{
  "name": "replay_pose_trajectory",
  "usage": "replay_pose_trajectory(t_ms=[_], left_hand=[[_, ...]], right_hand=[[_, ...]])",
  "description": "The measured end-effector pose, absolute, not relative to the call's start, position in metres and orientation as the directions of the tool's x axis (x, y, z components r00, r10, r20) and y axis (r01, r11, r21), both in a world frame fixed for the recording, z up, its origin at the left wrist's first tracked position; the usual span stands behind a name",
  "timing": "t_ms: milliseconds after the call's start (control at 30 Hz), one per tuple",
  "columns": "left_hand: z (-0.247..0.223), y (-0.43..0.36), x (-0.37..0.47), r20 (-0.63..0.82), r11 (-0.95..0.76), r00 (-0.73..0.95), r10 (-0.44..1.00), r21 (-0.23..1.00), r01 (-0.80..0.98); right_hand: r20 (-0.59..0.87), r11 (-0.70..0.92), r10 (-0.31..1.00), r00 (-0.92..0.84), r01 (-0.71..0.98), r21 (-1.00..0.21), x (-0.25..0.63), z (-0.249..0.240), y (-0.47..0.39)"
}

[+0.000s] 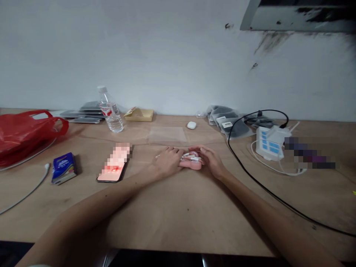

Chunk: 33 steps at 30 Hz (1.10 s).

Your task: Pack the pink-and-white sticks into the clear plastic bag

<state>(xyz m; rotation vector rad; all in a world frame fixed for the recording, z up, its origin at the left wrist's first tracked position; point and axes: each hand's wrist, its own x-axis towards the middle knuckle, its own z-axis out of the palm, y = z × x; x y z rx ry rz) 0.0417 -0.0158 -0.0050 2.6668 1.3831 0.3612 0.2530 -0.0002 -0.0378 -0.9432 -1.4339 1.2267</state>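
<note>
A small pink case (190, 164) lies on the table between my two hands, with several small white and pink pieces (192, 157) in its top; their kind is too small to make out. My left hand (169, 160) is closed over the left side of the case, knuckles up, its fingertips partly hidden. Past its outer side sticks out a thin white tip (157, 156). Along the right side of the case my right hand (210, 160) is open, its fingers stretched out towards the far edge.
Left of my hands lie a phone (114, 163), a blue tissue pack (63, 168) and a red bag (25, 135). Behind stand a water bottle (111, 113), a yellow box (139, 115) and a white earbud case (191, 125). At right are grey pouches (232, 120), a power strip (269, 144) and a black cable (251, 180).
</note>
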Motion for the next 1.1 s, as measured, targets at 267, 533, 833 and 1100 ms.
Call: replay_pose_trajectory(t_ms=[267, 533, 833, 1100], left_hand=[[0.018, -0.019, 0.045, 0.095, -0.251, 0.389, 0.916, 0.893, 0.373], [0.018, -0.018, 0.046, -0.214, 0.54, 0.699, 0.683, 0.792, -0.286], [-0.001, -0.024, 0.056, -0.34, 0.665, 0.661, 0.669, 0.671, -0.328], [0.004, -0.028, 0.055, -0.271, 0.56, 0.588, 0.762, 0.731, -0.389]], right_hand=[[0.209, 0.17, 0.948, -0.239, -0.171, -0.97, 0.237, -0.003, 0.007], [0.135, -0.065, 0.789, -0.6, -0.3, -0.952, 0.188, 0.04, 0.026], [-0.038, -0.372, 0.767, -0.641, -0.394, -0.84, 0.182, 0.019, 0.036], [-0.041, -0.336, 0.806, -0.59, -0.399, -0.853, 0.183, 0.025, 0.041]])
